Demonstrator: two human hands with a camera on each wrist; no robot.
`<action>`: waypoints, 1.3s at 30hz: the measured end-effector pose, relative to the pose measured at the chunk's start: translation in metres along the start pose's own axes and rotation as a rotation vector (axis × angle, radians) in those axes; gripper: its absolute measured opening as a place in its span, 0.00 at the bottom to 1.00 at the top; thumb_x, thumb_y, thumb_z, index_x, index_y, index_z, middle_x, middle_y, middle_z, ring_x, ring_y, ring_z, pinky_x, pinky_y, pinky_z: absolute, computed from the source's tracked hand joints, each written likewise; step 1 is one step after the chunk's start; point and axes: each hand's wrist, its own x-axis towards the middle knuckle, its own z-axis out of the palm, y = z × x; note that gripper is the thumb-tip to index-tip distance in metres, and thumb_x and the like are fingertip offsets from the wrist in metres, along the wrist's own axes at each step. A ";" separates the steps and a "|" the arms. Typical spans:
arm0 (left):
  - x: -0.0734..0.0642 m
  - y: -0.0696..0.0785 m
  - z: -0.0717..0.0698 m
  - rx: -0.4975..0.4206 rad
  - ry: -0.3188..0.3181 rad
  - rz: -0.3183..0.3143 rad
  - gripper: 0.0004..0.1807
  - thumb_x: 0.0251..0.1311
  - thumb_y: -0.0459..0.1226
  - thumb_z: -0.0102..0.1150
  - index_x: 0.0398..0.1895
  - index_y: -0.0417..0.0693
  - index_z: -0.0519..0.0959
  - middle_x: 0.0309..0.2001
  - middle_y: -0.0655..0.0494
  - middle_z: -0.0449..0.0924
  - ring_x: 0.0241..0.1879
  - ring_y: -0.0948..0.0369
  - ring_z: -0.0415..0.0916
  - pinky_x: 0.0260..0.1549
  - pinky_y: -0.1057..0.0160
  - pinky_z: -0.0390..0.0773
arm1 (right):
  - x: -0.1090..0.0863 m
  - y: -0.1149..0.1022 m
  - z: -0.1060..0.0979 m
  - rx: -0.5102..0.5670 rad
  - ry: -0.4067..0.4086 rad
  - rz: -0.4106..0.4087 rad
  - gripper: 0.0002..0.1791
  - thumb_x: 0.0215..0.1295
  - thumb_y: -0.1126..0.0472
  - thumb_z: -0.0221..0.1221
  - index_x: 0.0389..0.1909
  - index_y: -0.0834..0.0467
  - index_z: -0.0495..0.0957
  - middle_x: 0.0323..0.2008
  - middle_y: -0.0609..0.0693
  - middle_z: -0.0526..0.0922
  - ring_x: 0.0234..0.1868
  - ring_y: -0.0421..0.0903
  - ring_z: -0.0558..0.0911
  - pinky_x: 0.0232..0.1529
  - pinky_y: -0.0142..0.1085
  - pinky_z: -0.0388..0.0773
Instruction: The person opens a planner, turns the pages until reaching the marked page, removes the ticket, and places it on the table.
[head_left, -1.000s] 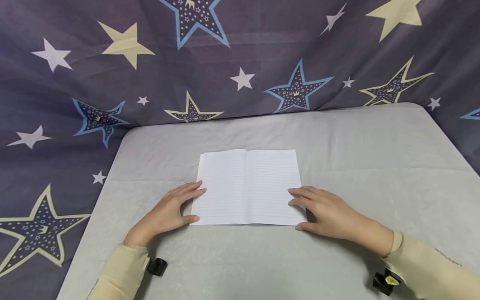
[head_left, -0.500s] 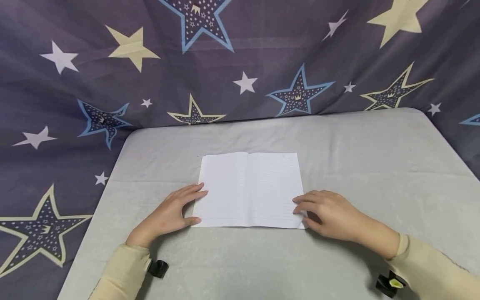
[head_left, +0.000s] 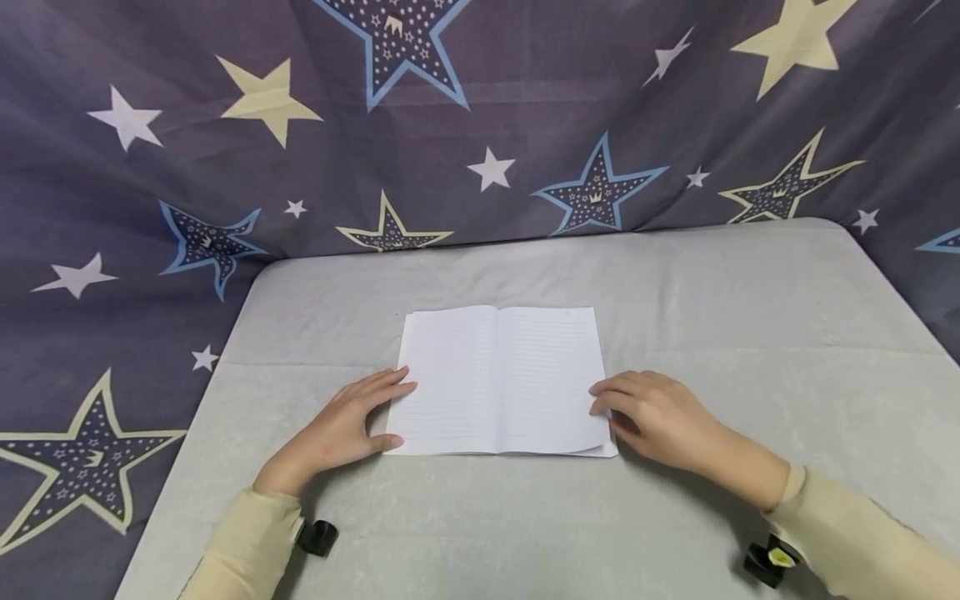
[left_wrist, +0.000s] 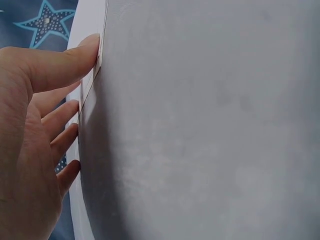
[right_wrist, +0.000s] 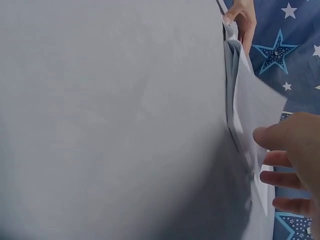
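A lined notebook (head_left: 450,379) lies open on the grey cloth, its two blank pages facing up. The left hand (head_left: 337,427) rests on its left edge with relaxed fingers, thumb near the lower corner; the left wrist view shows the thumb (left_wrist: 75,60) on the notebook's edge. At the lower right, the right hand (head_left: 663,421) pinches the edge of the right-hand page, fingertips above and thumb partly hidden beneath. That page's lower corner is raised off the sheets below. From the right wrist, the lifted page (right_wrist: 252,97) stands up beside the thumb.
Grey cloth (head_left: 480,525) covers the table around the notebook. A dark star-patterned curtain (head_left: 450,125) hangs behind the table and along its sides. Small black devices sit on both wrists, the left one (head_left: 317,537) and the right one (head_left: 767,564).
The right thumb has slid from the notebook's lower right corner to under the page edge, and the page corner has lifted. The left hand stays in place. The head view has shifted slightly.
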 end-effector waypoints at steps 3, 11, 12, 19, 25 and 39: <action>0.002 0.000 0.001 -0.004 0.003 0.005 0.40 0.50 0.39 0.75 0.69 0.47 0.71 0.74 0.48 0.61 0.72 0.44 0.56 0.66 0.36 0.55 | 0.010 0.006 -0.003 -0.012 0.035 -0.018 0.15 0.45 0.69 0.71 0.35 0.54 0.84 0.45 0.49 0.85 0.45 0.51 0.83 0.46 0.49 0.81; 0.004 0.000 0.001 -0.004 0.007 0.010 0.40 0.51 0.38 0.75 0.70 0.47 0.71 0.74 0.48 0.61 0.72 0.43 0.56 0.66 0.37 0.55 | 0.053 0.019 -0.010 -0.054 0.179 -0.054 0.08 0.53 0.64 0.71 0.35 0.56 0.84 0.42 0.51 0.86 0.46 0.53 0.83 0.49 0.50 0.79; 0.004 0.000 0.001 -0.004 0.005 0.008 0.40 0.51 0.38 0.75 0.70 0.47 0.71 0.74 0.48 0.61 0.72 0.43 0.56 0.66 0.37 0.55 | 0.058 0.018 -0.011 -0.054 0.192 -0.062 0.08 0.54 0.64 0.71 0.35 0.55 0.84 0.42 0.51 0.86 0.45 0.53 0.83 0.49 0.49 0.79; 0.004 0.001 0.000 -0.009 0.001 -0.001 0.40 0.51 0.39 0.75 0.70 0.48 0.71 0.74 0.49 0.60 0.72 0.44 0.55 0.66 0.36 0.55 | 0.097 -0.003 -0.012 0.010 0.317 -0.150 0.06 0.57 0.63 0.69 0.36 0.55 0.83 0.43 0.50 0.86 0.43 0.51 0.83 0.47 0.46 0.79; 0.005 -0.001 0.001 -0.008 0.011 0.007 0.40 0.50 0.38 0.75 0.69 0.48 0.72 0.74 0.49 0.61 0.72 0.44 0.56 0.66 0.36 0.55 | 0.129 -0.028 0.001 0.076 0.376 -0.220 0.08 0.57 0.66 0.70 0.37 0.55 0.83 0.47 0.51 0.85 0.46 0.49 0.83 0.48 0.43 0.79; -0.004 -0.004 0.001 -0.036 0.046 0.008 0.39 0.49 0.39 0.76 0.67 0.46 0.73 0.72 0.48 0.64 0.71 0.44 0.58 0.64 0.36 0.58 | 0.174 -0.069 0.055 0.090 0.128 -0.223 0.04 0.65 0.60 0.64 0.39 0.49 0.84 0.51 0.45 0.83 0.46 0.42 0.84 0.48 0.38 0.80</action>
